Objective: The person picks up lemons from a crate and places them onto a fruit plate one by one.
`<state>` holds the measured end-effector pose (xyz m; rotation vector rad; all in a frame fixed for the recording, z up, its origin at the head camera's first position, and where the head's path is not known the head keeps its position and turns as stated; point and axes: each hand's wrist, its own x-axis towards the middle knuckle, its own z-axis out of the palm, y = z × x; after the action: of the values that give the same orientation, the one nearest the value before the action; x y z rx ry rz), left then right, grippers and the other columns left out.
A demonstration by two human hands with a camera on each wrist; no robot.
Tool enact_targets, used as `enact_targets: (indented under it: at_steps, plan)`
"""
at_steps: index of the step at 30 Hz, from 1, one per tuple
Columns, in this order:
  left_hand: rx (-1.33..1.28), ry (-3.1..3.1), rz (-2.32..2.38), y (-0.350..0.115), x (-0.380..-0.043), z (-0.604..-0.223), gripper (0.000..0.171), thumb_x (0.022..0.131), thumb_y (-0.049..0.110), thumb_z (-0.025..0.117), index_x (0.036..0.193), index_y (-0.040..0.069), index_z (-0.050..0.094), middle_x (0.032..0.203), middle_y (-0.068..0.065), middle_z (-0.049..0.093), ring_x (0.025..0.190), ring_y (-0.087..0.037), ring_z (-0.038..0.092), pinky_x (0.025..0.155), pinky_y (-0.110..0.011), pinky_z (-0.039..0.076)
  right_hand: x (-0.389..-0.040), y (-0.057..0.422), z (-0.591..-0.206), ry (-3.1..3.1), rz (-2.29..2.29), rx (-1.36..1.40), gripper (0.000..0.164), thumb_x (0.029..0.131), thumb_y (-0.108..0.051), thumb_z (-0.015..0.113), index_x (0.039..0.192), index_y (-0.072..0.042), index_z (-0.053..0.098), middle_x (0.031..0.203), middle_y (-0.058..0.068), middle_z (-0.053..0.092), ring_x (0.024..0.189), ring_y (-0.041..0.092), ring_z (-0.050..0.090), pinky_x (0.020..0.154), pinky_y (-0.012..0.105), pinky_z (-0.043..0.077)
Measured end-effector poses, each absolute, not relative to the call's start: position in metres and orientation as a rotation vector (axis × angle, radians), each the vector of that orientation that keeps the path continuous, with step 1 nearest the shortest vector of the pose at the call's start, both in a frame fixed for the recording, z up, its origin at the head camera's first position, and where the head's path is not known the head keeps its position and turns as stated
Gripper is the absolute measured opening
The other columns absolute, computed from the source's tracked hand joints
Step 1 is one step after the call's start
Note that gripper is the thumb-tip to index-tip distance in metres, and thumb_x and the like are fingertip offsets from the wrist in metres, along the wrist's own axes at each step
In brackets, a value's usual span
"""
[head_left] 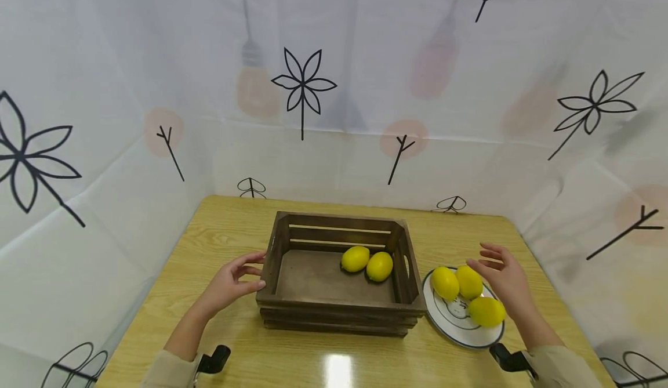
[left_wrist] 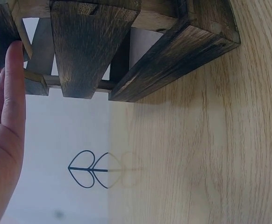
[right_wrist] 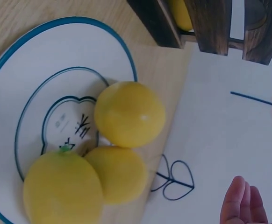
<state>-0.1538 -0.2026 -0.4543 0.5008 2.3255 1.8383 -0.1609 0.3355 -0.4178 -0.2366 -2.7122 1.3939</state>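
Observation:
A dark wooden crate stands mid-table with two lemons inside, towards its right end. My left hand touches the crate's left side; in the left wrist view a straight finger lies against a slat. To the right of the crate sits a white plate with a blue rim, bearing three lemons. Over the plate's right side is my right hand, its fingers loosely extended and holding nothing. In the right wrist view its fingertips show apart from the lemons.
The light wood table is bordered at the back and sides by white cloth printed with flowers and twigs. The plate lies close beside the crate's right end. Dark wrist mounts show at both sleeves.

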Motion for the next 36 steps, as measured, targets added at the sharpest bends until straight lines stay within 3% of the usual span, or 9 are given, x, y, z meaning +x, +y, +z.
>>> enact_targets:
  at_steps: [13, 26, 36]
  plan:
    - [0.512, 2.305, 1.843, -0.203, -0.154, -0.454, 0.058, 0.085, 0.011, 0.069, 0.137, 0.006, 0.044, 0.130, -0.019, 0.045, 0.107, -0.028, 0.052, 0.076, -0.033, 0.050, -0.171, 0.322, -0.411, -2.683, 1.454, -0.181, 0.069, 0.090, -0.038, 0.061, 0.140, 0.002, 0.032, 0.130, 0.023, 0.039, 0.110, 0.034, 0.044, 0.068, 0.009, 0.041]
    - [0.513, 2.320, 1.842, -0.203, -0.154, -0.454, 0.058, 0.084, 0.010, 0.069, 0.137, 0.004, 0.045, 0.129, -0.019, 0.046, 0.105, -0.021, 0.054, 0.076, -0.033, 0.050, -0.181, 0.310, -0.401, -2.644, 1.454, -0.103, 0.066, 0.090, -0.035, 0.062, 0.139, 0.000, 0.035, 0.128, 0.017, 0.042, 0.100, 0.015, 0.047, 0.072, 0.011, 0.042]
    - [0.519, 2.319, 1.844, -0.203, -0.155, -0.455, 0.058, 0.085, 0.010, 0.069, 0.137, 0.004, 0.044, 0.129, -0.020, 0.046, 0.105, -0.019, 0.054, 0.076, -0.032, 0.050, -0.188, 0.299, -0.391, -2.626, 1.470, -0.074, 0.063, 0.090, -0.034, 0.062, 0.136, 0.001, 0.037, 0.126, 0.019, 0.044, 0.106, 0.029, 0.046, 0.071, 0.013, 0.042]
